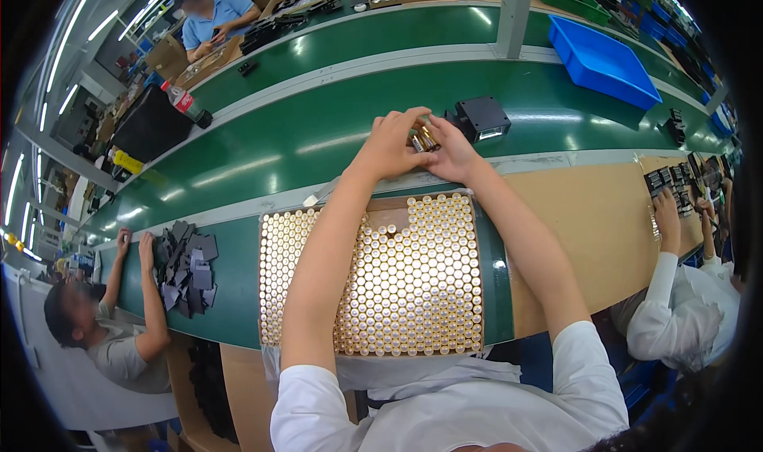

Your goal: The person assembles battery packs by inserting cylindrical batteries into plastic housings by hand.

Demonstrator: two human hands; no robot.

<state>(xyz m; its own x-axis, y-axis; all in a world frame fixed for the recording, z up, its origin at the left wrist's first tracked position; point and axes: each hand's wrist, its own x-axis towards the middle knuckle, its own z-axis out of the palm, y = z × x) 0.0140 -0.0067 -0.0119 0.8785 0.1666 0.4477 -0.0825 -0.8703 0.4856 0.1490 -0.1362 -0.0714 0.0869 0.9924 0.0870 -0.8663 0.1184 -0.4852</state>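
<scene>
Both arms reach forward over a shallow box packed with upright batteries, their round metal ends facing up. At its far edge a small patch of the box bottom shows bare. Beyond that edge, my left hand and my right hand come together, fingers curled around a few gold-coloured batteries. These lie on their sides between the two palms, partly covered by the fingers. Just past my right hand, a black boxy device rests on the green belt.
A green conveyor belt with a metal rail runs across ahead. On it stands a blue bin at far right. Dark flat pieces lie at left beside a co-worker's hands. Brown cardboard covers the right side, where another person handles black parts.
</scene>
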